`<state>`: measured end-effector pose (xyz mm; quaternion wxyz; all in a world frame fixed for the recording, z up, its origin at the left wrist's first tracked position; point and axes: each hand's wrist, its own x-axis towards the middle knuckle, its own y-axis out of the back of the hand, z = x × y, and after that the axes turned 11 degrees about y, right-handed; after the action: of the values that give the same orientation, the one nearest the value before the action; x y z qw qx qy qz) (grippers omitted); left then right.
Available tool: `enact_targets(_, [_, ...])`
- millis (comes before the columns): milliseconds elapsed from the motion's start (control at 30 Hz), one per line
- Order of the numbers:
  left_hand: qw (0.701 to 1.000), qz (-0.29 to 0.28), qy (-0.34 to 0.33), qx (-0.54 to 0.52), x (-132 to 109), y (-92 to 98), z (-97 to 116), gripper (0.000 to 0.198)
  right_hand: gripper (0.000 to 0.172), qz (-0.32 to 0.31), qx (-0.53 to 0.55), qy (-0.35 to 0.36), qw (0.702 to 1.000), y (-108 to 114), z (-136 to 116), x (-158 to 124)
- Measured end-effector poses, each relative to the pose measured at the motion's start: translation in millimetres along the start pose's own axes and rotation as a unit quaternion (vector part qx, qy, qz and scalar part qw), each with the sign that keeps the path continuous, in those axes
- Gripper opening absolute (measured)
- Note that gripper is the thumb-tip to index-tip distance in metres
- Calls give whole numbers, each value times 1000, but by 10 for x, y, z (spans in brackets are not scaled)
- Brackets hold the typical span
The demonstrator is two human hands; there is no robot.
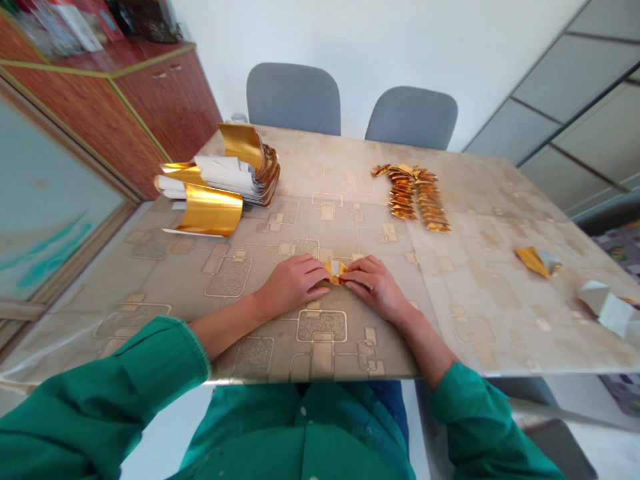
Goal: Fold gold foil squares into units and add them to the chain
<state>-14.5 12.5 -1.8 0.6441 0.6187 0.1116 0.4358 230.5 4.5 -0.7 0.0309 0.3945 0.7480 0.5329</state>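
Observation:
A small piece of folded gold paper (335, 279) with a pale middle is held between my two hands, low over the patterned tablecloth near the front edge. My left hand (296, 283) pinches its left end with fingers closed. On the other end, the fingers of my right hand (376, 283) are closed too. Farther back to the right, several folded gold paper pieces (403, 193) lie nested in two rows. A thick stack of gold sheets with white backs (235, 177) stands at the back left, its top sheets curling up.
The table (450, 313) reaches far to both sides. Toward its right edge lie a loose gold piece (534, 261) and some white paper scraps (613, 310). Two grey chairs (294, 97) stand behind it, by the wall. A reddish wooden cabinet (160, 100) is at the back left.

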Motion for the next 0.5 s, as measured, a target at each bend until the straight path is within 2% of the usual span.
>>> enact_targets(167, [998, -8, 47, -35, 7, -36, -6, 26, 21, 16, 11, -25, 999, -29, 23, 12])
enact_targets(267, [995, -5, 82, -56, 16, -43, -3, 27, 22, 4, 0, -51, 999, -35, 20, 37])
enact_targets(500, [987, -5, 127, -103, 41, -60, -35, 16, 20, -10, -36, -101, 994, -78, -12, 107])
